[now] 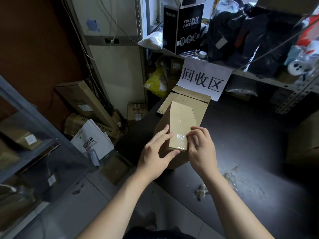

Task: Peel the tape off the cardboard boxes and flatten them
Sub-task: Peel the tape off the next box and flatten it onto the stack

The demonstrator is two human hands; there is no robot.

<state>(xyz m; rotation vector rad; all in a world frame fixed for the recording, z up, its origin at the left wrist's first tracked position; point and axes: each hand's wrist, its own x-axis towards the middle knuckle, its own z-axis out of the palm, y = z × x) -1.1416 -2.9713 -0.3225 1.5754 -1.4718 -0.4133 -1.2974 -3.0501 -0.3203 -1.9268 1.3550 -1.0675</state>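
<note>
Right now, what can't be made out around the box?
Head view:
End of tape: covered by right hand's curled fingers; grip unclear.
Near left corner of box: behind left hand.
Scraps on table: dim, blurred.
Labels on floor boxes: too small.

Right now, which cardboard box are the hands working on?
The small box on the dark table, with shiny tape on top: the left hand steadies it, the right hand picks at the tape. The other boxes are untouched.

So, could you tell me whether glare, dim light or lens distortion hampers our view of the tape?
Head view: glare glints on the tape atop the cardboard box; the black table and frame corners sink into shadow; the wide-angle lens bows the shelf upright.
</note>
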